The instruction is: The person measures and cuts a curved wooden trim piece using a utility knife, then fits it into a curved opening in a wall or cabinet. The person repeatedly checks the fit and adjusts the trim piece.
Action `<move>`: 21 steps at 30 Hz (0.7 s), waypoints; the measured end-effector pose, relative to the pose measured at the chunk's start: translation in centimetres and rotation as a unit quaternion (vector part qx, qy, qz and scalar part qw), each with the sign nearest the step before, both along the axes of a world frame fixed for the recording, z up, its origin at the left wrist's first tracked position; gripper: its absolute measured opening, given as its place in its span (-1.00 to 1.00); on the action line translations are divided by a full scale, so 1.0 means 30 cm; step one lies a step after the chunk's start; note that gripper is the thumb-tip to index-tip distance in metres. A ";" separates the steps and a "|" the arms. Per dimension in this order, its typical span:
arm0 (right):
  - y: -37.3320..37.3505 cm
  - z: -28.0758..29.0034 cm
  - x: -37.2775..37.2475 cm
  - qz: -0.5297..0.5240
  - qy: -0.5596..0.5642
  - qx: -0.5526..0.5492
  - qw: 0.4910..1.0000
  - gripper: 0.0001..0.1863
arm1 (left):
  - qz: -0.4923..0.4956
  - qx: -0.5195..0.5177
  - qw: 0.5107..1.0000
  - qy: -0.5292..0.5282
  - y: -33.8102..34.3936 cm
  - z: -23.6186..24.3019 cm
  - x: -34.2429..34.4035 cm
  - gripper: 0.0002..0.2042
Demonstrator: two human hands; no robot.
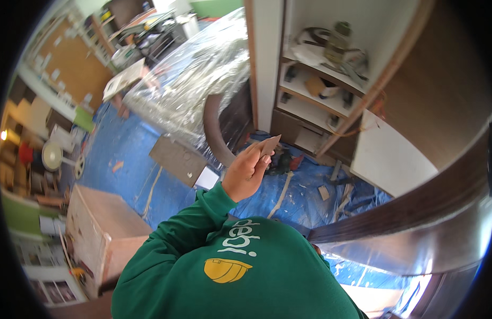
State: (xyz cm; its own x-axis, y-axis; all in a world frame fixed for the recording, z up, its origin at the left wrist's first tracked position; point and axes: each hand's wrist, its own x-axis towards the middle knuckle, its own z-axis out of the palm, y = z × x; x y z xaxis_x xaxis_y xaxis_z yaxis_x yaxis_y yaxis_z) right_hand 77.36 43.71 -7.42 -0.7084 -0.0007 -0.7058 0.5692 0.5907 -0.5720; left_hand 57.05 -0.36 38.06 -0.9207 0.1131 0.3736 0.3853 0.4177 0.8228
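Left hand (pixel 245 174) pinches thin brown sheet (pixel 271 144) (right hand hidden, state cannot be told); even grip likely prevents creasing.

From where I stand I count one bare hand (pixel 243 178), one brown card (pixel 270 146) and one green sweater (pixel 278 282). I also see one cabinet (pixel 269 64), three shelves (pixel 331 73) and one green bottle (pixel 337 40). Then come one wooden box (pixel 110 207), one stool (pixel 52 154), one corkboard (pixel 70 58), one lit lamp (pixel 3 135) and one curved strip (pixel 211 125). The scraps (pixel 324 192) blur together, so I'd put them at several, roughly.
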 end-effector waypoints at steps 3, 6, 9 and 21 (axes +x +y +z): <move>-0.052 0.087 -0.169 0.105 0.047 -0.004 0.993 -0.76 | 0.127 -0.121 0.980 0.097 -0.169 0.018 0.077 -0.62; -0.172 0.205 -0.341 0.224 0.117 -0.003 0.968 -0.74 | 0.240 -0.187 0.949 0.084 -0.361 0.003 0.188 -0.46; -0.367 0.318 -0.502 0.175 0.065 0.007 0.982 -0.71 | 0.331 -0.237 0.910 0.077 -0.577 -0.037 0.305 -0.34; -1.430 0.425 -0.542 0.357 0.047 -0.041 0.932 -0.75 | 0.494 -0.366 0.788 -0.030 -1.390 -0.087 0.727 -0.36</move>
